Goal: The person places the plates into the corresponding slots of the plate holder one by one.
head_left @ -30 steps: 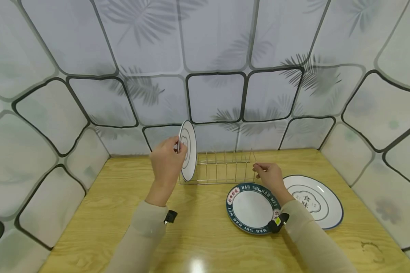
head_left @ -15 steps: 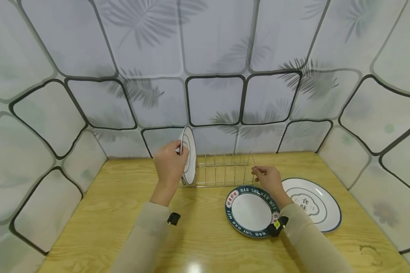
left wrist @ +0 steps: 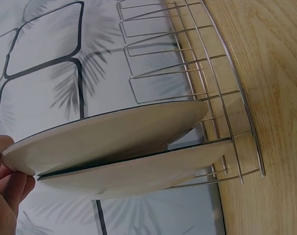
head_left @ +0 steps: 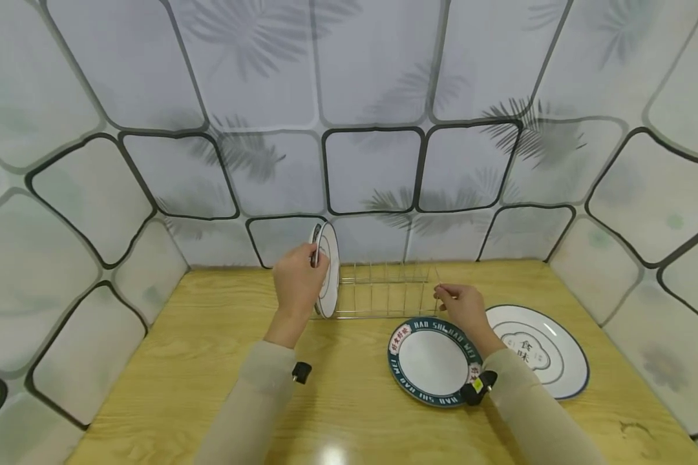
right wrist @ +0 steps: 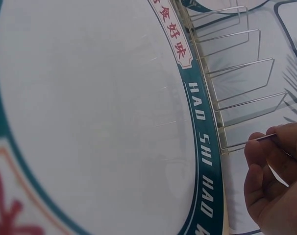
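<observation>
Between thumb and fingers, my left hand [head_left: 296, 281] pinches the rim of a white plate [head_left: 331, 278] with a dark edge line. This plate stands nearly upright at the left end of a wire dish rack [head_left: 378, 317]. Beside it in the left wrist view is a second plate [left wrist: 143, 174], tilted in the rack, its end among the wires. The held plate's lower edge reaches the rack wires. At the rack's right end, my right hand [head_left: 464, 307] pinches an end wire [right wrist: 259, 138] with its fingertips.
A green-rimmed plate [head_left: 433, 358] lies on the wooden table [head_left: 209, 361] in front of the rack, below the right wrist. Right of it lies a larger white oval plate [head_left: 558, 349], partly behind the right forearm. Patterned walls [head_left: 372, 171] stand behind and at both sides.
My left hand has lowered the held plate and moved it slightly right into the rack; the second plate's edge now shows behind it. My right hand stays on the rack's end.
</observation>
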`<state>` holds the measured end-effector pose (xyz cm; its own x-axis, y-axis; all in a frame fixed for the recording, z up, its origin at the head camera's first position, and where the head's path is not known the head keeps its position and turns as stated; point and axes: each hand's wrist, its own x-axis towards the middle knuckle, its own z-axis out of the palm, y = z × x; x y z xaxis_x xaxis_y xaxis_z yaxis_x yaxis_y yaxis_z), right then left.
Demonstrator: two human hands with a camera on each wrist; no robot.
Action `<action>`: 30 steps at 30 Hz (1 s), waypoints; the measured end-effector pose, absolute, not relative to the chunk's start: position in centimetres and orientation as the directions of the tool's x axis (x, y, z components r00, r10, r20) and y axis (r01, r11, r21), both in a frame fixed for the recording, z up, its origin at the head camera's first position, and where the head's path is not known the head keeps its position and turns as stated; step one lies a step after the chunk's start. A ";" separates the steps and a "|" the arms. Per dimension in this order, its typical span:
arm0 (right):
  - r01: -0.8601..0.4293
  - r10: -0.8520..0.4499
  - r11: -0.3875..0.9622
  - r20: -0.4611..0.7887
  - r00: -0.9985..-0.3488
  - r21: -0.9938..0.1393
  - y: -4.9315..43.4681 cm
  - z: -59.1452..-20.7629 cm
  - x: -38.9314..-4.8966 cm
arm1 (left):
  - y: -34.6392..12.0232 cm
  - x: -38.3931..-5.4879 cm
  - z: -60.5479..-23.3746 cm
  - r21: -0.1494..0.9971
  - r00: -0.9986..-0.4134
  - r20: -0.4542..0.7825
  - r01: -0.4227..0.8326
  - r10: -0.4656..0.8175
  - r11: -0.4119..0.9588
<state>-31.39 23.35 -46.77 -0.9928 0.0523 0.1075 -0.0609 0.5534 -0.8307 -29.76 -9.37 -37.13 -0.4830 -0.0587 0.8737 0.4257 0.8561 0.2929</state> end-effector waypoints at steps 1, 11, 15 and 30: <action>-0.059 0.054 0.555 0.107 -0.993 -0.830 23.4 -46.9 -31.3 | -9.3 -29.8 -37.4 0.296 -0.493 0.868 0.424 -0.057 0.856; -0.047 0.076 0.547 0.105 -0.992 -0.836 23.5 -46.7 -31.3 | -9.3 -30.4 -37.6 0.273 -0.478 0.877 0.424 -0.042 0.864; -0.053 0.072 0.542 0.109 -0.991 -0.839 23.4 -46.7 -31.3 | -9.3 -30.5 -37.7 0.267 -0.468 0.883 0.430 -0.041 0.863; -0.035 0.075 0.545 0.091 -0.993 -0.838 23.6 -46.8 -31.5 | -9.0 -31.1 -38.4 0.275 -0.477 0.877 0.384 -0.066 0.881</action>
<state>-31.48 23.56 -46.81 -0.9930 0.0754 0.0909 -0.0353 0.5448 -0.8378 -31.10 -8.98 -38.38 -0.4766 -0.0662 0.8766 0.3843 0.8811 0.2754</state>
